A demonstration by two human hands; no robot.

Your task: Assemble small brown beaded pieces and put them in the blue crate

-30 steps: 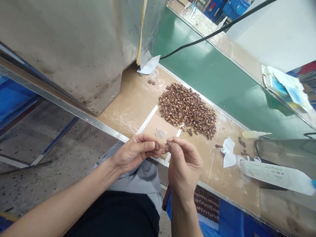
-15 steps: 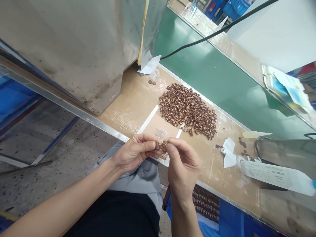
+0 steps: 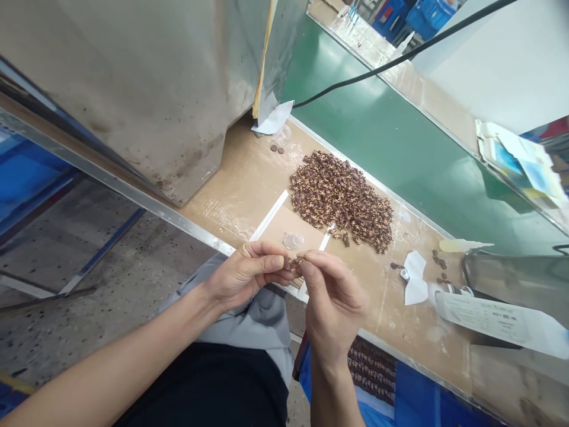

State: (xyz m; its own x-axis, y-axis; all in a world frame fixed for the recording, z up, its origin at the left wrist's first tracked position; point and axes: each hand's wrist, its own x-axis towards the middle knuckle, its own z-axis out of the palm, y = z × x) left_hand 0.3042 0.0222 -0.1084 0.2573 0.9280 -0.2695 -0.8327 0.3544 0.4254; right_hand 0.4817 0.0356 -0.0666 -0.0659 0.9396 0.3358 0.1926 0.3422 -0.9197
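On my feed the left hand (image 3: 246, 276) and right hand (image 3: 333, 302) pinch a small brown-and-gold beaded piece (image 3: 294, 261) between them, fingertips closed narrow on it, just above the near edge of the tan cardboard-topped bench (image 3: 240, 190).

Containers: a blue bin (image 3: 372, 385) sits below that near edge, right of my lap, with rows of brown beaded strips (image 3: 372, 369) inside. A clear plastic tub (image 3: 515, 276) stands at the right end of the bench, contents can't tell. Blue crates (image 3: 427, 15) show far off, top right.

Edges: a metal edge strip (image 3: 115, 184) runs along the near side, and a green conveyor belt (image 3: 377, 136) lies along the far side.

Around: a pile of beaded pieces (image 3: 340, 201) sits far of the hands, near the belt. A clear round disc (image 3: 293, 240) lies on a tan card (image 3: 275, 228) between 2 white strips, just beyond the hands. A steel housing (image 3: 133, 89) overhangs the left of the bench. A white paper scrap (image 3: 415, 279) and loose brown pieces (image 3: 439, 267) lie right of the right hand.
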